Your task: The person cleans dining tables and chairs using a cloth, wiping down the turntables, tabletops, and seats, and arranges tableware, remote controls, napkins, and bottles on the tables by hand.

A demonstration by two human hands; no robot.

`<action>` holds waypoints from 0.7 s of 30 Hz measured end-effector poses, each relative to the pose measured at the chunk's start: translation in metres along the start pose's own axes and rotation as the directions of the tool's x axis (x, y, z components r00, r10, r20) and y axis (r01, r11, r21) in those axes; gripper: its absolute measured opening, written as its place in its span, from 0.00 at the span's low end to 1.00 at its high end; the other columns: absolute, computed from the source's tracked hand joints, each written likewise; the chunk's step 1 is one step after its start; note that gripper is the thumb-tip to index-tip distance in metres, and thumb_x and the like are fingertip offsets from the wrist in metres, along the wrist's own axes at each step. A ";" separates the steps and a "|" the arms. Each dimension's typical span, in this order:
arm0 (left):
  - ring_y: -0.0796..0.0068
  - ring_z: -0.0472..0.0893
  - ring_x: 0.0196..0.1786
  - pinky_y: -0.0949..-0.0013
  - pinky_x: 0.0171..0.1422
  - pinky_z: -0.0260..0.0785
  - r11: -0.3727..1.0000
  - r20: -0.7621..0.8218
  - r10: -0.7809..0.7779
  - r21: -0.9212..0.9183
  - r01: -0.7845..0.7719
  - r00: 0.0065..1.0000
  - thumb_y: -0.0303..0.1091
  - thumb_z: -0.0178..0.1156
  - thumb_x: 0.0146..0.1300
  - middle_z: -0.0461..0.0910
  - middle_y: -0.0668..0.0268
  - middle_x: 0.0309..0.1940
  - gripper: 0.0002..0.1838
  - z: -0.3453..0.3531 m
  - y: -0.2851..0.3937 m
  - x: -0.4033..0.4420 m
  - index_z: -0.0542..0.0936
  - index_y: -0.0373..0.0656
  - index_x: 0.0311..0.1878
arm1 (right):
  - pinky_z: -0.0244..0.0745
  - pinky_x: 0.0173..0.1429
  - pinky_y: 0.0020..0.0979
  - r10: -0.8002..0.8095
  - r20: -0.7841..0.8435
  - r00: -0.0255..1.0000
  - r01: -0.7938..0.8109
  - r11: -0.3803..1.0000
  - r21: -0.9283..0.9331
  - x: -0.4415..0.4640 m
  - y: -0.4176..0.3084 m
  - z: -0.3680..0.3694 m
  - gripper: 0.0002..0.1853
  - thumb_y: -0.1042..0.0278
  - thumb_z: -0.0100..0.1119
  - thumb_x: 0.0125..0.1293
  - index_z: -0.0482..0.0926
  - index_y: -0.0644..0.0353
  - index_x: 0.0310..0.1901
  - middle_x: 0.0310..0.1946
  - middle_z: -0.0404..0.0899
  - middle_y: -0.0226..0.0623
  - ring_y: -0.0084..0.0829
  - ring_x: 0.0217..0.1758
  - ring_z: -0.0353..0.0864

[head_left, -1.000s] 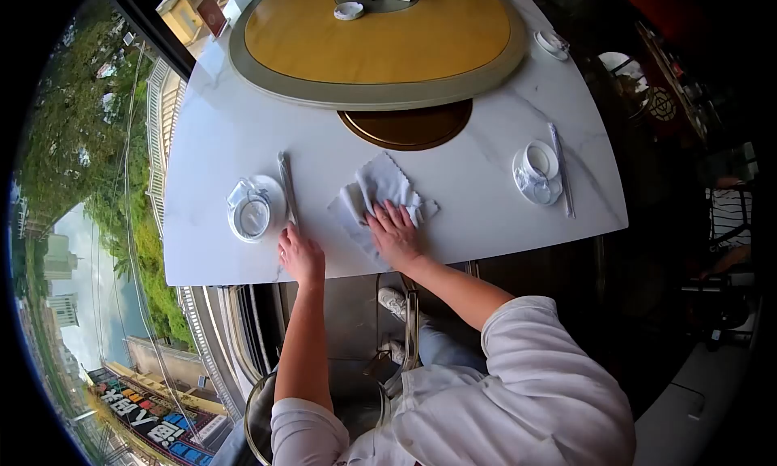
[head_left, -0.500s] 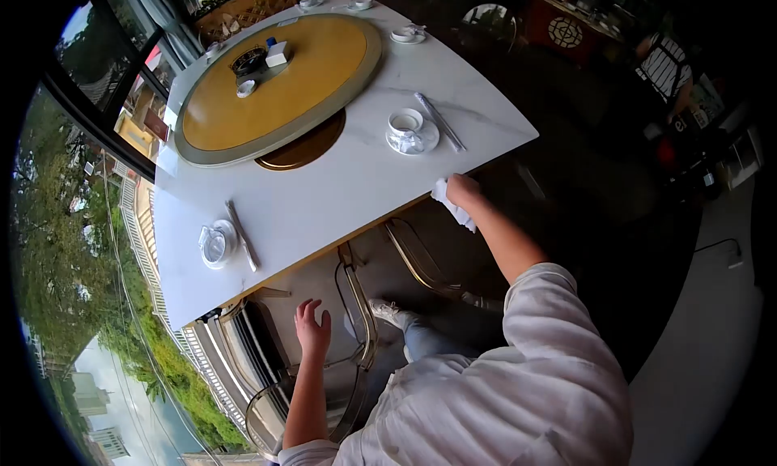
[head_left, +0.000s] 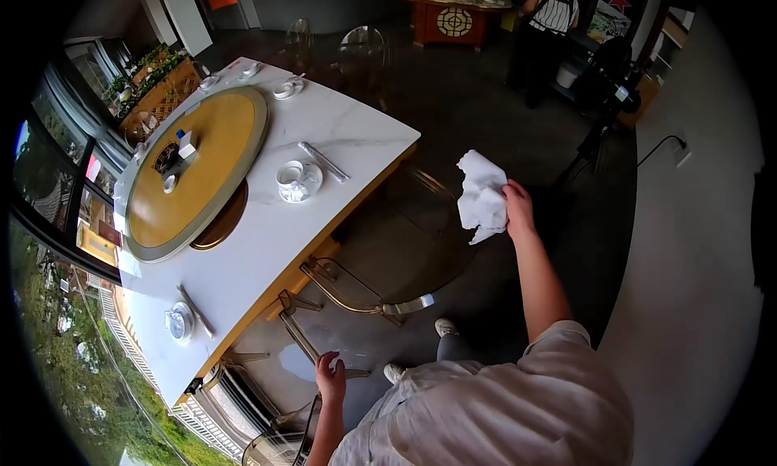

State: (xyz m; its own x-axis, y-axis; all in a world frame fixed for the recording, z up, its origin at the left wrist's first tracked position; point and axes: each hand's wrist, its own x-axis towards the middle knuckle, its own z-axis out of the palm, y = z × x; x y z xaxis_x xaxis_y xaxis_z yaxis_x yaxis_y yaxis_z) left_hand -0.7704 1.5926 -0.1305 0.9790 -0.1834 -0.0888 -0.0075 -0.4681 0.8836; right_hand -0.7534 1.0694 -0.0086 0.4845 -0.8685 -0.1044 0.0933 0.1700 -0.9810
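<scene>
My right hand (head_left: pixel 519 209) grips a crumpled white cloth (head_left: pixel 483 195), which hangs in the air over the floor, away from the table. Low in the view, my left hand (head_left: pixel 330 377) hangs beside a chair, its fingers apart and nothing in them. On the white marble table (head_left: pixel 267 247), a wrapped cup set (head_left: pixel 298 181) lies beside wrapped chopsticks (head_left: pixel 324 161). A second cup set (head_left: pixel 180 323) has its own chopsticks (head_left: pixel 197 310) near the table's left end.
A round golden turntable (head_left: pixel 210 158) bears a white box (head_left: pixel 188 145). Transparent chairs (head_left: pixel 344 288) stand along the near edge. Further off, a person (head_left: pixel 554 12) stands by a wooden counter (head_left: pixel 453 25). A black stand (head_left: pixel 595 138) and a pale wall are at the right.
The view has turned right and the table now sits further left. My right hand has lifted the cloth off the table and out over the floor. My left hand has come off the table.
</scene>
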 end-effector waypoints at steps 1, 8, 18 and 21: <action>0.65 0.75 0.46 0.67 0.46 0.68 0.999 0.012 0.028 -0.039 -0.028 1.000 0.26 0.57 0.54 0.75 0.62 0.43 0.12 0.012 0.018 0.013 0.78 0.43 0.43 | 0.71 0.49 0.29 -0.008 -0.017 1.000 0.008 1.000 -0.001 0.009 0.002 -0.025 0.17 0.67 0.53 0.62 0.74 0.65 0.51 0.45 0.77 0.36 0.27 0.46 0.75; 0.69 0.77 0.46 0.69 0.46 0.70 0.972 0.148 0.233 -0.054 -0.227 0.961 0.28 0.56 0.58 0.75 0.63 0.44 0.12 0.118 0.150 0.107 0.77 0.42 0.46 | 0.75 0.47 0.35 0.374 -0.103 0.922 -0.307 0.867 0.393 0.097 0.057 -0.205 0.14 0.63 0.48 0.65 0.76 0.64 0.44 0.41 0.79 0.38 0.34 0.44 0.79; 0.57 0.80 0.41 0.61 0.44 0.71 0.815 0.566 -0.033 0.492 -0.305 0.824 0.55 0.57 0.57 0.80 0.56 0.38 0.25 0.328 0.287 0.172 0.75 0.45 0.50 | 0.70 0.47 0.32 0.461 0.009 0.887 -0.458 0.883 -0.107 0.222 0.073 -0.298 0.13 0.67 0.52 0.62 0.77 0.64 0.46 0.42 0.78 0.37 0.30 0.44 0.76; 0.55 0.80 0.44 0.57 0.46 0.72 0.608 0.579 -0.268 0.722 -0.332 0.770 0.60 0.52 0.58 0.81 0.57 0.36 0.27 0.355 0.329 0.186 0.76 0.48 0.50 | 0.70 0.46 0.29 0.470 0.095 0.878 -0.422 0.852 -0.310 0.263 0.059 -0.284 0.14 0.68 0.53 0.60 0.77 0.65 0.46 0.40 0.79 0.36 0.28 0.42 0.76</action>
State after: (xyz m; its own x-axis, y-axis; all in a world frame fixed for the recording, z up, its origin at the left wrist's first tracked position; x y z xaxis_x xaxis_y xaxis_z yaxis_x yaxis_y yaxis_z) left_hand -0.6630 1.0977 -0.0195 0.6376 -0.5167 -0.5714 -0.4763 -0.8474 0.2347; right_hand -0.8671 0.7186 -0.1401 0.5519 -0.6381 -0.5368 -0.3950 0.3668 -0.8423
